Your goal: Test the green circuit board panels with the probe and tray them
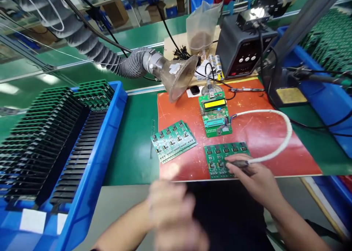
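My right hand (260, 183) grips a dark handheld probe (239, 164) at the end of a white-sleeved cable (287, 133). Its tip is over a green circuit board (214, 154) lying flat on the red mat, and the fingers hide the contact point. The cable runs back to a green programmer board (217, 113) with a lit yellow display and a teal socket. Close to the camera, below the mat's front edge, my left hand (173, 214) is smeared by motion; its fingers cannot be made out. Several overlapping circuit boards (174, 141) lie on the mat's left side.
At left, a blue bin (106, 133) holds upright boards in black racks. A fume extraction funnel (180, 75) hangs over the mat (258, 130). Behind are a dark soldering station (243, 49) and a plastic bag (202, 27). Another blue bin (324, 97) stands right.
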`<state>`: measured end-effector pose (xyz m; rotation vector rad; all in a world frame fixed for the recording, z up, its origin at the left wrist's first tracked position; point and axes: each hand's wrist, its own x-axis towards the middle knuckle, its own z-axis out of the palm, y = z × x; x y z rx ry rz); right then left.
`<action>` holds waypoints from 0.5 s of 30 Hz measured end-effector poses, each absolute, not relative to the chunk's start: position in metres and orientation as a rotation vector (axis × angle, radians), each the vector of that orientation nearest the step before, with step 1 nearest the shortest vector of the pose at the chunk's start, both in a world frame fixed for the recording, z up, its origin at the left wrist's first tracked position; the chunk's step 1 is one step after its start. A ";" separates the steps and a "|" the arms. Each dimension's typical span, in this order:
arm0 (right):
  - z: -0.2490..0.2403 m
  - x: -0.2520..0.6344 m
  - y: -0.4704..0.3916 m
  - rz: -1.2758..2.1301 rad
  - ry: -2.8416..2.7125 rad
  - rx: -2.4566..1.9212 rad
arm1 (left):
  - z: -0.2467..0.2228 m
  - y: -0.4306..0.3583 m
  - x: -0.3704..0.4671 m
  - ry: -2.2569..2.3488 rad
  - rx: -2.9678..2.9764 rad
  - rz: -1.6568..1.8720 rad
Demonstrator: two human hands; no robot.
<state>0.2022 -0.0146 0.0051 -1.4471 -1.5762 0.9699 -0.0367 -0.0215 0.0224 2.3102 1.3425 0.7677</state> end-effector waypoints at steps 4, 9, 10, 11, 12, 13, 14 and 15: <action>0.012 0.195 -0.017 1.010 -1.482 -1.457 | 0.001 -0.006 -0.030 1.159 2.415 0.730; 0.004 0.179 -0.020 0.986 -1.500 -1.372 | -0.013 0.002 -0.019 1.114 2.451 0.562; 0.001 0.178 -0.021 0.958 -1.527 -1.363 | -0.014 0.002 -0.019 1.119 2.454 0.552; -0.002 0.177 -0.022 0.927 -1.555 -1.358 | -0.015 0.001 -0.018 1.127 2.457 0.546; -0.004 0.177 -0.022 0.894 -1.582 -1.355 | -0.015 0.001 -0.018 1.134 2.459 0.542; -0.006 0.177 -0.022 0.860 -1.606 -1.351 | -0.015 0.000 -0.018 1.140 2.460 0.538; -0.007 0.177 -0.023 0.829 -1.628 -1.347 | -0.015 -0.001 -0.018 1.146 2.460 0.535; -0.008 0.177 -0.023 0.805 -1.648 -1.344 | -0.015 -0.001 -0.018 1.151 2.458 0.534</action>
